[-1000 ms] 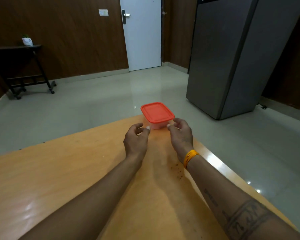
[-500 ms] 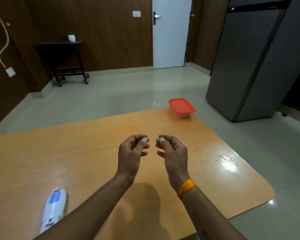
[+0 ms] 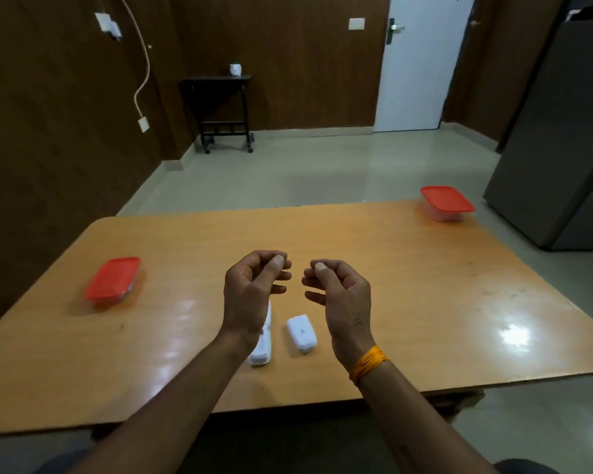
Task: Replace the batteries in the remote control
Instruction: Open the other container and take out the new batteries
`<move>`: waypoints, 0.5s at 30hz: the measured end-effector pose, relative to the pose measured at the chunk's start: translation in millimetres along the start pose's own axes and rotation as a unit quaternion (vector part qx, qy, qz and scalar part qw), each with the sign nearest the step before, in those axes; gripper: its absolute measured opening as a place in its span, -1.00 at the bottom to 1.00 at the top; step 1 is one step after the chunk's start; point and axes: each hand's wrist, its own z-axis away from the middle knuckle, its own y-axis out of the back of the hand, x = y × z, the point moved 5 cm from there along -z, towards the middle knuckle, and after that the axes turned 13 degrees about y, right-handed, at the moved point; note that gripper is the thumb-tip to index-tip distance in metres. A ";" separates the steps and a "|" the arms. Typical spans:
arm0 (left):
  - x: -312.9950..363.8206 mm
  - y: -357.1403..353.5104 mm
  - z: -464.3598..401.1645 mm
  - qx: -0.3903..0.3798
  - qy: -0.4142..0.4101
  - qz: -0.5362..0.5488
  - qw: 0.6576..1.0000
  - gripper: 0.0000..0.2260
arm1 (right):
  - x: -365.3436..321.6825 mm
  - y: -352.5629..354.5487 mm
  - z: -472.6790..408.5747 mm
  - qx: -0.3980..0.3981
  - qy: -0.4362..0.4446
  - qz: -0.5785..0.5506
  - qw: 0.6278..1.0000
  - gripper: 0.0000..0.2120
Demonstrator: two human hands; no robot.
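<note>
A white remote control point(image 3: 263, 350) lies on the wooden table point(image 3: 425, 302), pointing away from me, its far half hidden under my left wrist. Just to its right lies a small white piece that looks like its battery cover point(image 3: 302, 333). My left hand point(image 3: 252, 292) and my right hand point(image 3: 339, 295) hover side by side above them, fingers loosely curled, with nothing seen in either. Two clear boxes with red lids stand on the table: one at the left point(image 3: 112, 278), one at the far right corner point(image 3: 447, 200). No batteries are visible.
A grey fridge point(image 3: 558, 148) stands past the table's right end. A black side table point(image 3: 220, 111) with a small pot is against the far wall, beside a white door point(image 3: 418, 63). The table's near edge runs just below my forearms.
My hands have left the right red-lidded box and drawn back to the middle of the table. The view has swung left, so the remote, the cover and the left box now show.
</note>
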 end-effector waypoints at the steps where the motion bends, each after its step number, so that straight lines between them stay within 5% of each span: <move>1: -0.4 16.4 2.9 0.011 0.003 0.000 1.000 -0.85 | 2.2 -12.3 7.1 -0.008 -0.004 -0.003 1.000 -0.84; 15: -48.2 245.2 6.3 0.168 0.108 0.004 0.980 -0.88 | 60.0 -195.6 66.3 -0.142 -0.070 -0.022 0.987 -0.85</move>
